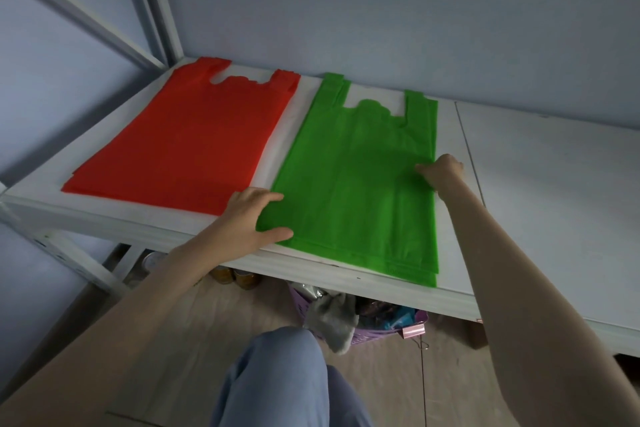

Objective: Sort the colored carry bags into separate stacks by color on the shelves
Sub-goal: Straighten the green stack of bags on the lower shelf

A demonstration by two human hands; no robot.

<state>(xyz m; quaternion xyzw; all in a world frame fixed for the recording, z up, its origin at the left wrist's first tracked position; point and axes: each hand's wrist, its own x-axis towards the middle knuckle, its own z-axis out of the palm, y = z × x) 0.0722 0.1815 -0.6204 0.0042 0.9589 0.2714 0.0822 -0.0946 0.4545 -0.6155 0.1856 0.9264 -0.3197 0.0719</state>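
Observation:
A stack of red carry bags (pixel 187 142) lies flat on the left of the white shelf (pixel 540 204), handles toward the wall. Beside it on the right lies a stack of green carry bags (pixel 356 184), also handles toward the wall. My left hand (pixel 256 218) rests at the green stack's near left corner, fingers spread and thumb on the bag's edge. My right hand (pixel 440 173) touches the green stack's right edge, fingers bent down onto the fabric.
The right part of the shelf is bare white board. A metal shelf frame (pixel 152 14) rises at the back left. Under the shelf stand cans (pixel 235 277) and a purple basket (pixel 374 329) of clutter. My knee (pixel 284 371) is below.

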